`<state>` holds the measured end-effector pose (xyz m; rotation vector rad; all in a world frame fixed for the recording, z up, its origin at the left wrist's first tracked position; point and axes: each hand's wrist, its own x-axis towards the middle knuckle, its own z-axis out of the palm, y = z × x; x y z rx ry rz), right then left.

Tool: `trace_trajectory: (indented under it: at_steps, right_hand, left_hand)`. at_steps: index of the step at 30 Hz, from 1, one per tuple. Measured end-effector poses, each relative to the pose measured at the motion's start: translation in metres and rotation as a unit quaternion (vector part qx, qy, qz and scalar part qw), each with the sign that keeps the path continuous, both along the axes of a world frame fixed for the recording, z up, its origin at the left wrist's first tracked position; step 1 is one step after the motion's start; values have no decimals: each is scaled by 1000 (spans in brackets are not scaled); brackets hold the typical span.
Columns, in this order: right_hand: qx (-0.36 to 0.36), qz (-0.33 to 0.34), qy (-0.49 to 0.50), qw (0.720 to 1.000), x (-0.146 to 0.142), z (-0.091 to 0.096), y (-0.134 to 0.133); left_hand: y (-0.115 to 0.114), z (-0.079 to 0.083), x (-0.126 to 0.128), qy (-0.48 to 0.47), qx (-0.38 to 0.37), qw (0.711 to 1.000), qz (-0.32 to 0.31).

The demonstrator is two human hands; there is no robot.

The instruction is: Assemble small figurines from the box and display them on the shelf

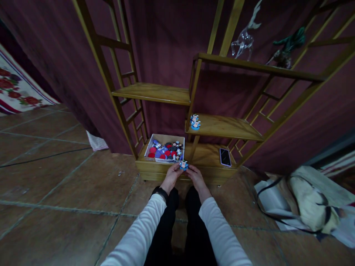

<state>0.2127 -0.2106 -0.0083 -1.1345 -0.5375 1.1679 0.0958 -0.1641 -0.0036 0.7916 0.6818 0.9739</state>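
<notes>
Between my two hands is a small blue-and-white cartoon figurine (183, 165), held in front of the low shelf. My left hand (172, 173) pinches it from the left side, and my right hand (195, 175) has its fingers closed on the right side. Just behind my left hand stands an open cardboard box (149, 157) filled with figurines and round red, blue and black bases. On the middle shelf, at its left end, two similar blue figurines (195, 122) stand close together, one behind the other.
A phone (225, 157) lies on the low wooden shelf (206, 155) at right. A clear horse statue (244, 41) and a dark green sculpture (288, 46) stand on the upper right shelf. Bags (307, 199) lie on the floor at right. A cable (47, 157) crosses the tiles at left.
</notes>
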Motion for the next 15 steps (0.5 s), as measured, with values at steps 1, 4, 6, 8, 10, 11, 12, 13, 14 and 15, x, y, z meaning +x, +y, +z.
trace_trajectory:
  at_steps: [1, 4, 6, 8, 10, 11, 12, 13, 14, 15]
  right_hand:
    - [-5, -5, 3, 1000, 0, 1, 0]
    - [-17, -13, 2, 1000, -1, 2, -1]
    - [-18, -9, -5, 1000, -1, 2, -1]
    - [-23, -5, -11, 1000, 0, 1, 0]
    - [-27, -5, -15, 1000, 0, -1, 0]
    - [-23, -3, -14, 1000, 1, -1, 1]
    - [-12, 2, -13, 1000, 1, -2, 1]
    - [3, 10, -11, 1000, 1, -3, 1]
    - [19, 17, -8, 1000, 1, -3, 1]
    - [33, 24, -6, 999, 1, -3, 2]
  left_hand:
    - [0, -1, 0, 4, 0, 1000, 6]
    - [2, -4, 2, 15, 9, 1000, 20]
    - [3, -5, 2, 21, 17, 999, 26]
    - [3, -5, 2, 30, 26, 999, 30]
    - [2, -4, 2, 45, 38, 998, 36]
    - [1, -4, 2, 53, 44, 997, 39]
    - [1, -4, 2, 61, 51, 996, 42]
    - [0, -3, 2, 67, 58, 995, 44]
    - [-1, -3, 2, 71, 65, 994, 45]
    - [-1, -3, 3, 74, 72, 994, 45]
